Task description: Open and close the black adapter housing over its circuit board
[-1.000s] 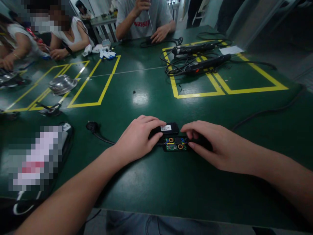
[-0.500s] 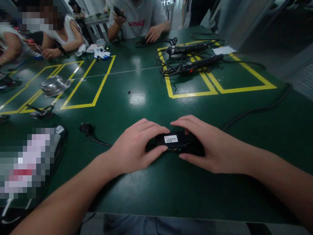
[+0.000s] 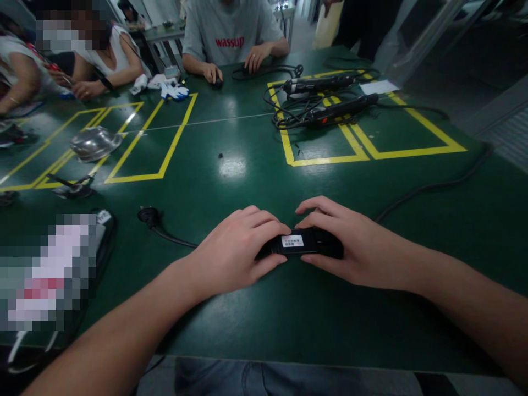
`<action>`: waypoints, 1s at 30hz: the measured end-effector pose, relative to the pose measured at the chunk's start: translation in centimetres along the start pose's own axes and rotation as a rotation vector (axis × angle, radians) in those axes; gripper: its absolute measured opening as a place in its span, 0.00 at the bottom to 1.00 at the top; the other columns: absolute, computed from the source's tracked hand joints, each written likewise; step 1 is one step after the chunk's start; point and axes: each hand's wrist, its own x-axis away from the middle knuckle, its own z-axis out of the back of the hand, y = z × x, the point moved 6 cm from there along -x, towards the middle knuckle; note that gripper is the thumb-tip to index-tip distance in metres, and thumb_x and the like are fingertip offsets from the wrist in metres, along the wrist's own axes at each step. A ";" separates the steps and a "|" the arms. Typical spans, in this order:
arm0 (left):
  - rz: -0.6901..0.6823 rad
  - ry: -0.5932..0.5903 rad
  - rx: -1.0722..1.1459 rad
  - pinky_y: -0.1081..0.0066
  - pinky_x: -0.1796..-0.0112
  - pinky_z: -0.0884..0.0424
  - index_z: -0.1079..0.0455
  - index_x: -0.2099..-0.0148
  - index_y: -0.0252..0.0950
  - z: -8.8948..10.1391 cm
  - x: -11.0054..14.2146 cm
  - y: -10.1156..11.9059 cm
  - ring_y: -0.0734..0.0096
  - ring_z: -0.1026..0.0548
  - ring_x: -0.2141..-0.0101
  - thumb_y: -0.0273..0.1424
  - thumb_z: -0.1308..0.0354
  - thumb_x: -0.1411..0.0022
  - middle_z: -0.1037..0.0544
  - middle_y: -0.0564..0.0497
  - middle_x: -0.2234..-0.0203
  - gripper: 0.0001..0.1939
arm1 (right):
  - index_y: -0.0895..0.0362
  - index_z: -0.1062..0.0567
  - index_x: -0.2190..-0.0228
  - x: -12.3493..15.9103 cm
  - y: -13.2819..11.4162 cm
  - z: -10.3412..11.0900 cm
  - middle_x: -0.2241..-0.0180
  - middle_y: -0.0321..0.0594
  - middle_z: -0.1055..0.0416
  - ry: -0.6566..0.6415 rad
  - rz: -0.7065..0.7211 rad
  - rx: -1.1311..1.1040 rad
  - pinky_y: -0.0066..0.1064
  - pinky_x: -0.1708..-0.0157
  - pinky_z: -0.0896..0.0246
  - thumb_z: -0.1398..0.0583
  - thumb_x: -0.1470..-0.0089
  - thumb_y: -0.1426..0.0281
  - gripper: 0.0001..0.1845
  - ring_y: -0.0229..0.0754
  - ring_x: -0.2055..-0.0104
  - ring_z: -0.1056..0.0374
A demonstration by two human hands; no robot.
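Observation:
A black power adapter [image 3: 306,246] with a white label lies on the green table in front of me, a cord at each end. My left hand [image 3: 243,247] is closed on its left part, thumb on the near side and fingers on the far side. The right part sits in my right hand [image 3: 350,242], thumb and fingers pressing near and far sides, with the index finger raised off it. Both palms hide the adapter's ends. On the left, its cord leads to a black mains plug [image 3: 148,216] on the table.
Two black corded tools [image 3: 342,107] lie with coiled cables in a yellow-taped area at far right. A metal bowl-like part [image 3: 95,144] and a blurred-out phone-like object [image 3: 58,269] are on the left. A co-worker's hands [image 3: 212,73] rest on the far table edge.
The adapter has turned slightly, and the gap with inner parts on its near side no longer shows. My right fingers have closed onto it. The co-worker opposite lowered a black object to the table.

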 end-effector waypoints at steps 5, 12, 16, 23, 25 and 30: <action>-0.011 0.002 -0.005 0.57 0.50 0.25 0.27 0.41 0.37 -0.1 -0.1 0.1 0.55 0.21 0.51 0.32 0.34 0.28 0.18 0.44 0.50 0.16 | 0.52 0.20 0.55 -0.1 -0.1 0.0 0.45 0.50 0.25 0.021 0.009 -0.005 0.51 0.46 0.23 0.31 0.41 0.65 0.12 0.57 0.45 0.24; -0.034 -0.015 -0.095 0.55 0.49 0.25 0.36 0.28 0.41 -0.4 0.2 0.1 0.54 0.22 0.51 0.36 0.39 0.24 0.20 0.43 0.47 0.26 | 0.52 0.22 0.53 -0.3 -0.3 0.0 0.49 0.48 0.23 0.006 0.025 0.022 0.49 0.48 0.24 0.31 0.41 0.67 0.15 0.55 0.48 0.25; -0.025 0.014 -0.008 0.56 0.49 0.25 0.43 0.24 0.41 -0.4 0.3 0.0 0.56 0.23 0.52 0.35 0.39 0.24 0.20 0.43 0.47 0.32 | 0.51 0.25 0.51 -0.3 -0.2 -0.2 0.49 0.48 0.23 -0.008 0.022 0.038 0.51 0.47 0.26 0.31 0.41 0.66 0.17 0.56 0.48 0.25; 0.179 0.240 0.064 0.57 0.51 0.24 0.30 0.41 0.38 0.6 0.2 -1.9 0.57 0.22 0.53 0.31 0.38 0.28 0.19 0.45 0.52 0.15 | 0.54 0.43 0.36 0.3 0.7 0.3 0.51 0.48 0.24 0.106 -0.061 0.017 0.40 0.61 0.27 0.32 0.39 0.60 0.39 0.49 0.60 0.25; 0.233 0.219 -0.018 0.56 0.52 0.24 0.29 0.50 0.39 0.4 0.1 -2.6 0.56 0.23 0.54 0.29 0.38 0.29 0.18 0.46 0.55 0.07 | 0.53 0.37 0.44 0.2 0.5 0.4 0.57 0.44 0.25 0.067 -0.074 0.024 0.36 0.65 0.31 0.35 0.38 0.62 0.25 0.47 0.63 0.27; 0.220 0.187 -0.051 0.54 0.49 0.24 0.28 0.56 0.38 0.5 0.0 -2.4 0.55 0.23 0.50 0.29 0.39 0.28 0.20 0.44 0.50 0.01 | 0.52 0.31 0.62 -0.2 -0.4 0.3 0.66 0.40 0.27 -0.033 -0.035 0.093 0.35 0.68 0.38 0.39 0.38 0.70 0.04 0.45 0.67 0.30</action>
